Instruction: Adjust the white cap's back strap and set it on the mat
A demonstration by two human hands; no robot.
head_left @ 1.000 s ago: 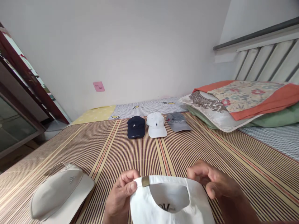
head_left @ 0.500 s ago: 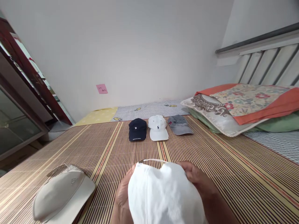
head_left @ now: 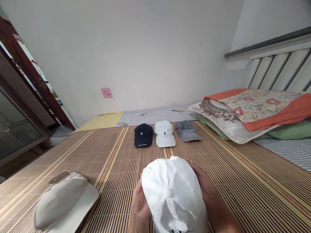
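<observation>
A white cap (head_left: 175,191) is held between both hands low in the centre, its crown and top button facing me. My left hand (head_left: 141,202) grips its left side, and my right hand (head_left: 202,183) grips its right side; the cap hides many of the fingers. Beyond it, a navy cap (head_left: 143,135), a white cap with a small dark logo (head_left: 165,133) and a grey cap (head_left: 187,131) lie in a row on the striped mat (head_left: 116,181). A beige visor (head_left: 65,200) rests at the lower left.
Cushions (head_left: 218,116) with an orange-edged floral cloth (head_left: 262,105) are piled at the right, near a radiator (head_left: 282,69). A yellow cloth (head_left: 102,120) and a checked cloth (head_left: 155,115) border the mat by the wall, where a pink note (head_left: 106,93) is stuck.
The held white cap has tilted, so its top button and more of its crown now show. Both hands have turned with it, and my left hand has shifted right.
</observation>
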